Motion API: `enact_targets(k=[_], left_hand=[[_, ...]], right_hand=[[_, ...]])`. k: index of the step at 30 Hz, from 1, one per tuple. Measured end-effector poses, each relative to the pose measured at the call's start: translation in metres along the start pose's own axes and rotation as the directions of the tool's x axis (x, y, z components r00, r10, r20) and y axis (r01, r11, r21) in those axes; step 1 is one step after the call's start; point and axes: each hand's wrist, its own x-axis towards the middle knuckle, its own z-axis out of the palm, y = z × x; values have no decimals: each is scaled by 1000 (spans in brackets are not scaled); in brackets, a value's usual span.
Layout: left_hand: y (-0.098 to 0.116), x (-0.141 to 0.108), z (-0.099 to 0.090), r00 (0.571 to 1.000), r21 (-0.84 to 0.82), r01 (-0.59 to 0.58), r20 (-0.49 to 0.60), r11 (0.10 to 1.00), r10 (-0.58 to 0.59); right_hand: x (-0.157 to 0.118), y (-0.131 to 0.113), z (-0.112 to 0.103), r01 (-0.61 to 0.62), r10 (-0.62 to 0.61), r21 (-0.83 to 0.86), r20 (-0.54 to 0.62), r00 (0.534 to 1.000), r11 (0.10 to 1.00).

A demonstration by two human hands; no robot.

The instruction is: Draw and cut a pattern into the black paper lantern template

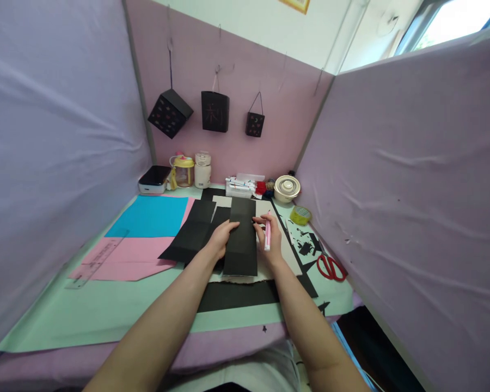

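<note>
A long strip of black card [242, 245] stands slightly raised over the work board, with faint fold lines across it. My left hand [221, 238] grips its left edge, thumb on the front. At the right edge, my right hand [270, 237] has its fingertips by the card and holds a pink-and-white marker [267, 235] against the palm. Whether those fingertips pinch the card is not clear. Another black card piece [191, 228] lies to the left, partly under the left hand. Beneath everything is a pale grey board [283, 245] on a large black sheet [239, 296].
Red-handled scissors [331, 267], black paper scraps [306, 245] and green tape [300, 215] lie right. Left are blue paper [149, 216], pink paper [142, 256] and a clear ruler [100, 260]. Behind stand a marker box [240, 188] and a round tin [287, 188]. Black paper lanterns [215, 111] hang behind.
</note>
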Motion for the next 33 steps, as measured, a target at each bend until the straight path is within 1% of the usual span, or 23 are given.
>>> enact_targets(k=[3, 8, 10, 14, 18, 21, 26, 29, 33], left_hand=[[0, -2, 2, 999, 52, -20, 26, 998, 18], [-2, -4, 3, 997, 111, -51, 60, 992, 44], [-3, -3, 3, 997, 116, -54, 65, 992, 47], [-4, -3, 3, 997, 88, -46, 64, 995, 40], [-3, -3, 3, 999, 33, -40, 38, 999, 38], [-2, -2, 3, 999, 1, -38, 27, 999, 38], [-2, -3, 3, 999, -30, -31, 31, 999, 32], [-2, -4, 3, 999, -45, -29, 40, 999, 31], [-1, -5, 4, 997, -72, -29, 65, 997, 34]], right_hand=[[-1, 1, -1, 27, -27, -33, -16, 999, 999], [-1, 9, -3, 130, -140, -150, -53, 989, 980], [-1, 12, -3, 147, -158, -173, -50, 986, 974], [-1, 11, -2, 153, -163, -184, -41, 986, 971], [-3, 6, -1, 190, -196, -181, -13, 981, 965], [-4, 3, 0, 215, -225, -173, -40, 974, 961], [-5, 1, 0, 185, -193, -172, -28, 981, 968], [-6, 0, -1, 175, -184, -134, -61, 981, 976], [-7, -3, -1, 158, -161, -89, -28, 987, 983]])
